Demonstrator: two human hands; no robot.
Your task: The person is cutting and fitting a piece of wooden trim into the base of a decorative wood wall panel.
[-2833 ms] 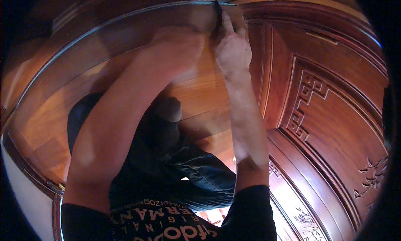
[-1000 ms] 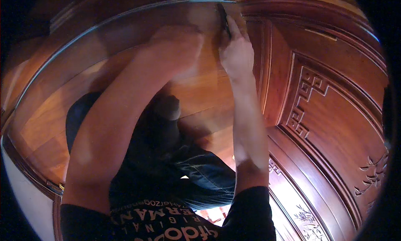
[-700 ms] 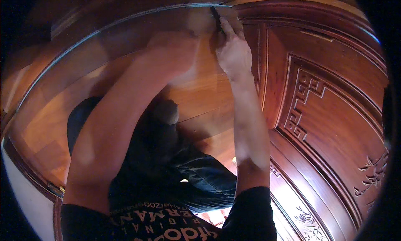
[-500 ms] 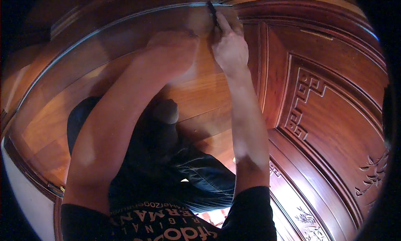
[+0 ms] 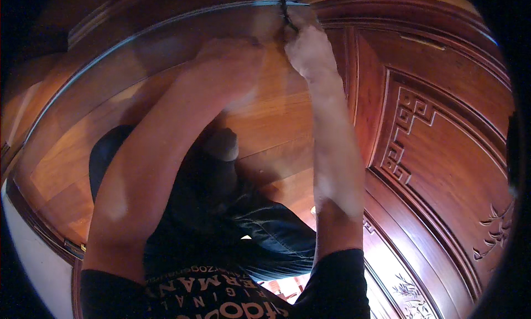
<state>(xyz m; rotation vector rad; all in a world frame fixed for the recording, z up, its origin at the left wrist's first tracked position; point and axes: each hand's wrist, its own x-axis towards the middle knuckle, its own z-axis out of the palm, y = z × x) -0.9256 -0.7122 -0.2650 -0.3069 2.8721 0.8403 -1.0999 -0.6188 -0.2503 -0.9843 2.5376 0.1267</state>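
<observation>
My right hand (image 5: 304, 51) grips a thin dark tool (image 5: 285, 9), its far end on a pale blue strip (image 5: 210, 8) that runs along the wooden board at the top of the view. My left hand (image 5: 235, 62) lies to the left, lower than that tool, with curled fingers against the wood; whatever may be in them is hidden. Under both arms is a floor of wooden planks (image 5: 265, 120).
Carved dark red wooden panels (image 5: 442, 142) line the right side. My bent leg (image 5: 254, 219) and socked foot (image 5: 221, 142) are below my arms. A white surface (image 5: 27, 236) with a wooden edge shows at the lower left.
My right hand has shifted a little back and forth along the dark tool's line and now sits slightly higher and further right, its wrist more bent. My left hand has barely moved.
</observation>
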